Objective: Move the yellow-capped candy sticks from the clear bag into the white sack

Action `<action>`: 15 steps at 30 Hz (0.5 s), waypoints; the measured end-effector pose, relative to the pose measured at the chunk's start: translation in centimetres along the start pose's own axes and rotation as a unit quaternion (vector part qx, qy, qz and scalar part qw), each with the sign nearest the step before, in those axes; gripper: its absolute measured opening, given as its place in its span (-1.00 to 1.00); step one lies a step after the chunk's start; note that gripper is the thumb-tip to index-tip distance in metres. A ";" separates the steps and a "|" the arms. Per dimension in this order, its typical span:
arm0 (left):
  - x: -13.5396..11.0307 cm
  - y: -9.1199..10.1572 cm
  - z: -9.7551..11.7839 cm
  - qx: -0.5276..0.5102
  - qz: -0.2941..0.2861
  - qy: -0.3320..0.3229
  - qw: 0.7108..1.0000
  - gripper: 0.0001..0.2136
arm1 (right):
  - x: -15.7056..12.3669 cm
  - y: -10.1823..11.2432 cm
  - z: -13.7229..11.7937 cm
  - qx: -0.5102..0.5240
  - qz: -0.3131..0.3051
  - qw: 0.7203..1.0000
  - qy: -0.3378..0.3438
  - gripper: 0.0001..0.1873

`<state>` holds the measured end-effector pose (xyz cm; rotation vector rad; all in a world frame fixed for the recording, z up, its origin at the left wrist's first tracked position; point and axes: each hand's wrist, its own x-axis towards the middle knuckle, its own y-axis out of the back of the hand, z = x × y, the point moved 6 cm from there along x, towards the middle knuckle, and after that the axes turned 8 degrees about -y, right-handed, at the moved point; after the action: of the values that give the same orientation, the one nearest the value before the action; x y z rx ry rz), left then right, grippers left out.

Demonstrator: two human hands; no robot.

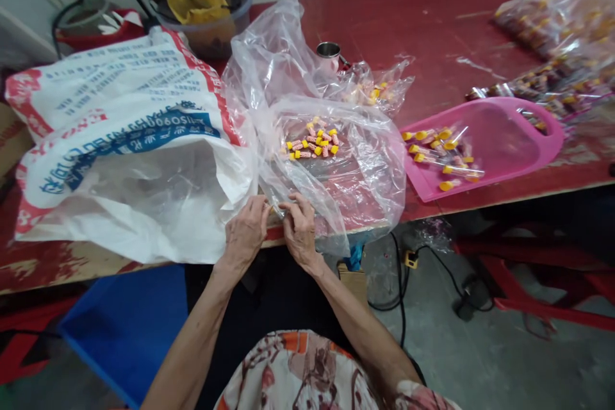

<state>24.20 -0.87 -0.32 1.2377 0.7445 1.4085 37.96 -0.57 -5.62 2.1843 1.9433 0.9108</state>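
At the table's front edge my left hand [246, 229] and my right hand [300, 225] are close together, fingertips bent inward and pinched. Whatever lies between them is too small to make out; a pale yellowish spot shows at the left fingertips. Just beyond, a clear plastic bag [369, 170] lies spread open. On it sits a loose pile of small pink pieces with yellow caps [314, 141]. To the left of my hands gapes a large white printed sack [158, 224], with clear plastic inside.
On the right, a pink tray [509, 141] holds several clear tubes with yellow caps [444, 150]. Behind the bag stand a small metal cup [328, 59] and a clear packet. A big filled bag [567, 16] lies far right. A blue bin [129, 327] is below the table.
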 end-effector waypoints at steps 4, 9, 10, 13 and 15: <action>0.3 0.3 -1.0 -0.033 -0.033 0.012 0.999 -0.91 | 0.0 0.0 0.0 0.004 0.000 1.000 0.001 -0.61; -0.3 1.7 -0.7 -0.039 0.025 0.039 0.998 -0.84 | -0.1 -0.1 0.2 0.012 0.003 1.000 -0.001 -0.63; -0.4 1.2 -0.4 -0.036 0.010 0.045 0.998 -0.85 | -0.1 0.0 0.1 0.011 0.007 1.000 0.003 -0.64; -0.4 -0.6 0.1 -0.032 -0.068 0.066 0.995 -0.90 | -0.1 0.0 0.1 0.006 0.008 1.000 0.004 -0.65; -0.2 -0.8 0.1 -0.040 -0.082 0.066 0.994 -0.93 | -0.1 -0.1 0.1 0.003 0.002 1.000 -0.003 -0.65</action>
<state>24.51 -0.85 -1.04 1.0058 0.8525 1.3798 37.97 -0.60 -5.80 2.1924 1.9417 0.9004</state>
